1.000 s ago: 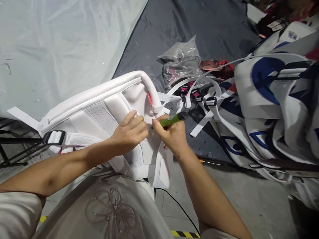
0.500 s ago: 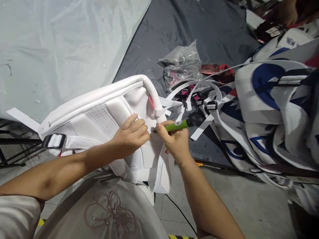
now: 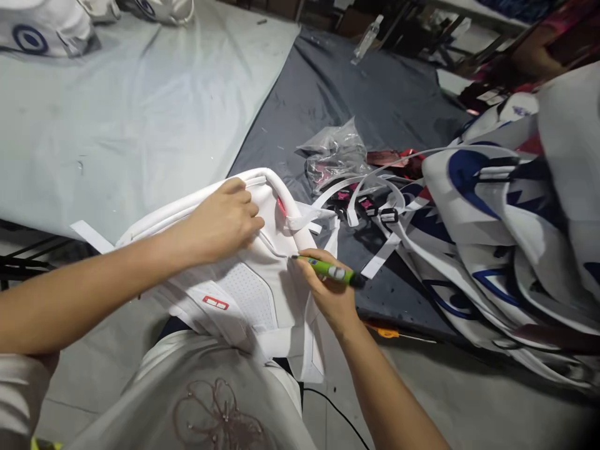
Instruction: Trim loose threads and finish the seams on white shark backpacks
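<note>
A white backpack (image 3: 281, 300) lies tilted across the table edge and against my body, its padded back panel facing up. My left hand (image 3: 227, 219) is closed on the fabric near its upper edge, fingers curled; the exact fold they grip is hidden. In my right hand (image 3: 330, 287) is a green marker-like pen (image 3: 332, 271) with a black end. Its dark tip points left and is at the backpack's white fabric; I cannot tell whether it touches. A small red label (image 3: 215, 303) shows on a shoulder strap, and white webbing straps hang off the right side.
White and blue backpacks (image 3: 492, 206) are piled at the right. Clear plastic bags (image 3: 337, 156) lie on the dark table cover (image 3: 370, 100), with a plastic bottle (image 3: 368, 39) behind. An orange-handled tool (image 3: 388, 333) sits at the near edge. Another person's arm (image 3: 539, 56) shows at far right.
My left hand has shifted up and left over the backpack. The pen has tilted, its black end now lower. The red label has come into view, and the camera view has moved.
</note>
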Motion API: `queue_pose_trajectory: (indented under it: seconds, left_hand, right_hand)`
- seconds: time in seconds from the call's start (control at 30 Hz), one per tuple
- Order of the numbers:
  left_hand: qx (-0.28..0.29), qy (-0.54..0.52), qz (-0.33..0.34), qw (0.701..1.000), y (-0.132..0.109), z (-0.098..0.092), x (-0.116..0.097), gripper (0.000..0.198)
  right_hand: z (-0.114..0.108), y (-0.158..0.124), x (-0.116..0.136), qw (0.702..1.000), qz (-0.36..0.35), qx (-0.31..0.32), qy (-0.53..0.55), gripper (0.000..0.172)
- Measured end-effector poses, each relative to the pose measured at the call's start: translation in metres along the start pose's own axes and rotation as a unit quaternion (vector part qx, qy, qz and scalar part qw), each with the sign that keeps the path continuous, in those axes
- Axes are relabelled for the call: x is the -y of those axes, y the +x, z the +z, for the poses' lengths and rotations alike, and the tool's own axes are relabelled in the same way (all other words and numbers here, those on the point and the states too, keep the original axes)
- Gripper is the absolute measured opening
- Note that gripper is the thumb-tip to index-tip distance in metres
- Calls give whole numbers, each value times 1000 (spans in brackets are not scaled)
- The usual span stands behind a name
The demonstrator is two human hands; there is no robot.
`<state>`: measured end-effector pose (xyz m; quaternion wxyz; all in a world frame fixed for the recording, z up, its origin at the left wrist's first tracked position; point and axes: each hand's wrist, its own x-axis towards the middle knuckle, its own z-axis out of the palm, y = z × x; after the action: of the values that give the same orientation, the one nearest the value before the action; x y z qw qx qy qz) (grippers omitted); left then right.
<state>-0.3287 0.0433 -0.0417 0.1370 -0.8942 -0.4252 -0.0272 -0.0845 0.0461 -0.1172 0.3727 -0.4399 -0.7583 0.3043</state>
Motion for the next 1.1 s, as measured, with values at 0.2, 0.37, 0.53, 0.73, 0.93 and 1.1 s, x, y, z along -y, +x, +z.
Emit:
queue_pose_trajectory:
  seconds: [0.2, 0.37, 0.53, 0.73, 0.93, 1.1]
  left_hand:
    - [-70, -62, -50, 994, -43, -72, -34, 28]
    - [-81, -111, -169, 976, -85, -111, -82, 33]
    - [-27, -113, -207, 971, -85, -83, -37, 16]
    - [92, 2, -154, 984, -44, -37, 21, 114]
    - [157, 10, -168, 973, -25, 9, 36, 116]
    - [150, 50, -160, 974, -26, 14, 31, 138]
  right_hand:
    - [34, -24, 44, 958, -228, -173, 23, 39]
    - [41, -21, 73, 912, -369, -170, 61, 34]
    - [65, -12, 55, 918, -383, -96, 37, 29]
    - [91, -30, 57, 945, -318, -79, 24, 29]
    - [81, -15, 57, 967, -252, 24, -15, 20]
    - [70, 24, 40, 962, -137, -107, -208, 31]
